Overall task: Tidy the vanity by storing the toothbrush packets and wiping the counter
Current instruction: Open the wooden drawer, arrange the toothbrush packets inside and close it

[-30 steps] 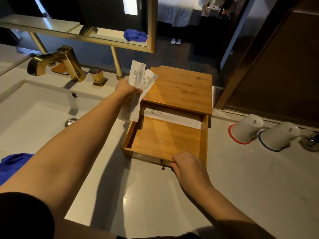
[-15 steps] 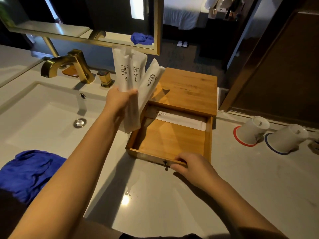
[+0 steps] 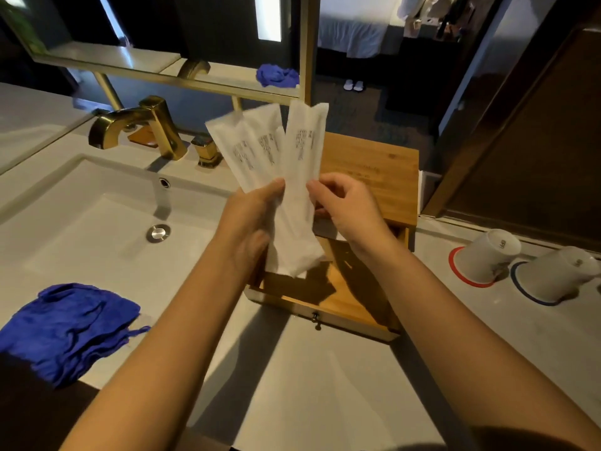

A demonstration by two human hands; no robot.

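Three white toothbrush packets [image 3: 270, 148] fan upward out of my left hand [image 3: 257, 209], which grips them near their lower ends above the open drawer. My right hand [image 3: 344, 203] pinches the edge of the rightmost packet [image 3: 304, 177]. Below them a bamboo box [image 3: 374, 177] stands on the grey counter [image 3: 325, 385], its drawer [image 3: 338, 307] pulled out toward me. Another packet lying at the drawer's back is mostly hidden behind my hands. A crumpled blue cloth [image 3: 65, 323] lies on the counter's front left edge.
A white sink [image 3: 81, 222] with a gold faucet [image 3: 136, 125] fills the left. Two white cups [image 3: 484, 255] [image 3: 559, 275] stand upside down on ringed coasters at the right. A gold-framed mirror [image 3: 195, 37] rises behind the sink, a dark wooden door [image 3: 536, 157] at the far right.
My right hand left the drawer front and rose to the packets, now pinching the rightmost one. My left hand brought the fanned packets nearer, over the drawer.
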